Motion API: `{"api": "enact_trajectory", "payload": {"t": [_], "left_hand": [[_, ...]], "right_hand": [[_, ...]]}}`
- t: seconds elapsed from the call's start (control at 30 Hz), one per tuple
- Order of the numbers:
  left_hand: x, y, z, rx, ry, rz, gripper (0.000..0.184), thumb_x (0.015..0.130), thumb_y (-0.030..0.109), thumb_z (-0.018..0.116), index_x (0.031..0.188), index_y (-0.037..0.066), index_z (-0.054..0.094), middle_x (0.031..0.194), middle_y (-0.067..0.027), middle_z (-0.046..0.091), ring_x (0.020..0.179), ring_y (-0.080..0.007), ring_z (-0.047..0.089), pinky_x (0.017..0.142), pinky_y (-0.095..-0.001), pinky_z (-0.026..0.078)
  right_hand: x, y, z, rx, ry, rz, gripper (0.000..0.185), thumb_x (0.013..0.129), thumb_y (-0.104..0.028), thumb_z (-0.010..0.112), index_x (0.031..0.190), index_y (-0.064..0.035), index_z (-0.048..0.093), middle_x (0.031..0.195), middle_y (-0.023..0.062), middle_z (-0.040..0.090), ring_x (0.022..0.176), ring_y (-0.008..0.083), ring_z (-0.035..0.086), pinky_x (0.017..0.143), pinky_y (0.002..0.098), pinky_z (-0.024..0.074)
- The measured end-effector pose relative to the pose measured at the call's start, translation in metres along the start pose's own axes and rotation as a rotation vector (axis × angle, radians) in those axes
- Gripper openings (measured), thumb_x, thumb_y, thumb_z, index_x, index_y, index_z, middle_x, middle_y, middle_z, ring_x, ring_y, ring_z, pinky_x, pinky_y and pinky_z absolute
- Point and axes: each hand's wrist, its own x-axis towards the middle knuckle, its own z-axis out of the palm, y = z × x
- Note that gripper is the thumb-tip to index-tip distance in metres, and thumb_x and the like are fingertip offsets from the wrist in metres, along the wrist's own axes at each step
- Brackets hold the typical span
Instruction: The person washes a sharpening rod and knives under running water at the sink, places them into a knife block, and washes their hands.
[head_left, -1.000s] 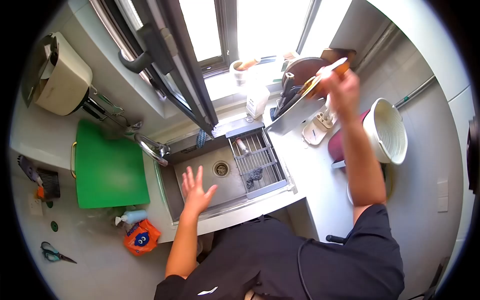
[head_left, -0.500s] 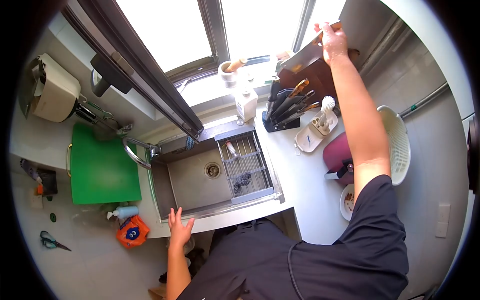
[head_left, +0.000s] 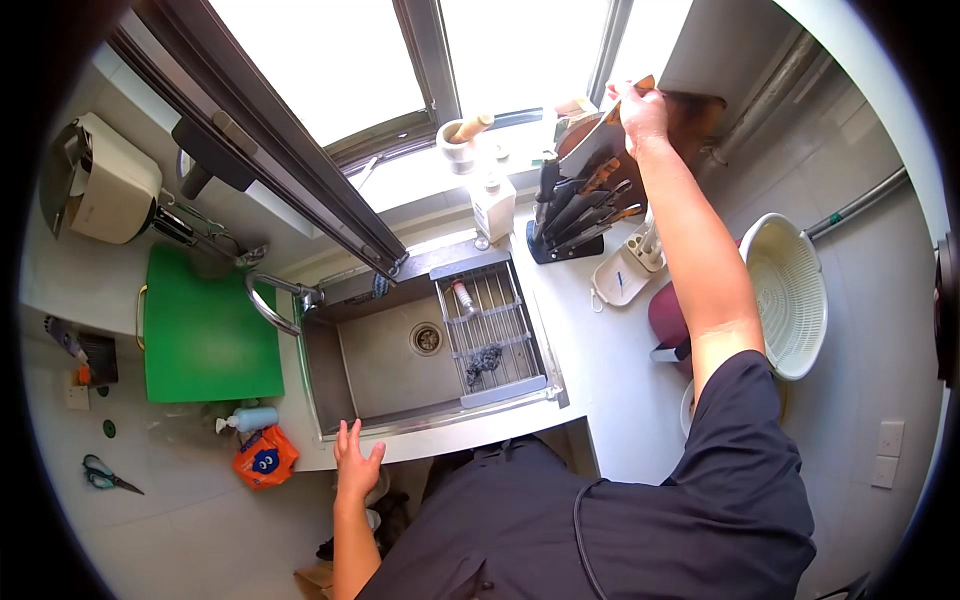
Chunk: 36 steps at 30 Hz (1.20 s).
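Note:
My right hand (head_left: pixel 643 118) is closed round the brown handle of a broad-bladed knife (head_left: pixel 590 138), at the back right. Its blade slants down to the left, just above and behind the black knife block (head_left: pixel 565 240), where several knives stand; the blade's lower end is partly hidden by their handles. Behind the hand lean brown cutting boards (head_left: pixel 700 118). Over the front edge of the sink (head_left: pixel 390 365), my left hand (head_left: pixel 356 462) hovers with its fingers spread and nothing in it.
A drying rack (head_left: pixel 492 330) spans the sink's right side. Behind are a white bottle (head_left: pixel 493 208) and a mortar (head_left: pixel 457 150). Right: a brush tray (head_left: pixel 622 272), maroon pot (head_left: pixel 666 312) and white colander (head_left: pixel 788 300). Left: a green board (head_left: pixel 212 330) and orange packet (head_left: pixel 266 456).
Since a second ago, my right hand has swung the knife round toward the back and then lowered it toward the block. My left hand has drawn back from over the basin to its front edge.

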Motion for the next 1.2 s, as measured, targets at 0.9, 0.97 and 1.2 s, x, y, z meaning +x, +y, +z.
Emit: {"api": "enact_trajectory", "payload": {"t": [0.9,0.97,1.2], "left_hand": [[0.012,0.009,-0.023,0.004,-0.047,0.036,0.068,0.09,0.033,0.07,0.149,0.012,0.044,0.161,-0.0168,0.031,0.148,-0.0384,0.027,0.12,-0.0468,0.025],[0.013,0.023,-0.034,0.028,-0.061,0.057,0.068,0.09,0.033,0.07,0.149,0.012,0.044,0.161,-0.0162,0.031,0.148,-0.0382,0.027,0.12,-0.0468,0.025],[0.061,0.042,-0.065,-0.708,-0.229,0.14,0.063,0.092,0.029,0.07,0.148,0.011,0.046,0.158,-0.0139,0.038,0.144,-0.0328,0.036,0.119,-0.0439,0.027]], "right_hand": [[-0.082,0.025,0.011,-1.448,-0.422,-0.223,0.034,0.087,-0.045,0.071,0.108,-0.0179,0.072,0.106,0.0153,0.07,0.109,0.0291,0.062,0.099,0.043,0.0409],[-0.082,0.028,0.014,-1.508,-0.427,-0.304,0.034,0.087,-0.047,0.069,0.109,-0.0212,0.073,0.105,0.015,0.069,0.111,0.0285,0.059,0.101,0.043,0.0346],[-0.105,0.046,0.015,-1.431,-0.246,-0.355,0.039,0.086,-0.041,0.07,0.119,-0.0212,0.068,0.114,0.0087,0.069,0.117,0.0292,0.057,0.106,0.0463,0.0381]]}}
